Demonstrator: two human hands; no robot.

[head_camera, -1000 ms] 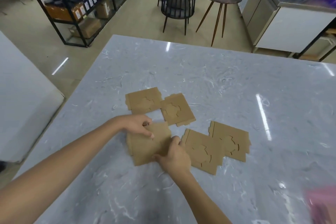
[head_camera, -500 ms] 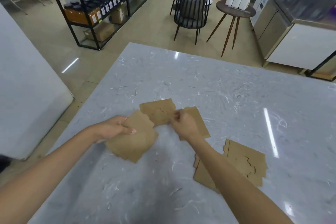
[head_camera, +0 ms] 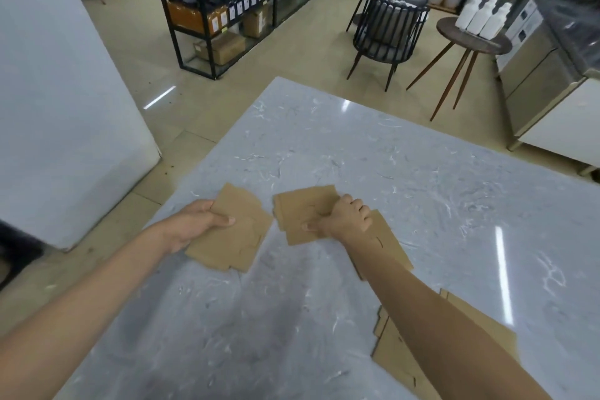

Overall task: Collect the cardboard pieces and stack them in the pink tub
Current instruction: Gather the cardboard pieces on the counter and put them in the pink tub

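Observation:
My left hand [head_camera: 198, 227] grips a flat brown cardboard piece [head_camera: 237, 234] by its left edge, held just above the grey marble table [head_camera: 422, 204]. To its right, my right hand [head_camera: 345, 218] closes on a second cardboard piece [head_camera: 300, 214], thumb on top. A third piece [head_camera: 388, 242] lies flat under my right wrist. Two more cardboard pieces [head_camera: 399, 357] lie near the front right, mostly hidden by my right forearm. The pink tub is out of view.
The table's left edge [head_camera: 181, 204] runs close to my left hand, with a white cabinet [head_camera: 65, 107] beyond it. Past the far edge stand a black shelf rack [head_camera: 227, 10], a dark chair [head_camera: 386, 32] and a round side table [head_camera: 470, 39] with white bottles.
The view tilted up and away from the near pieces. My left hand lifted one piece off the table and my right hand moved forward and took hold of the far-left piece.

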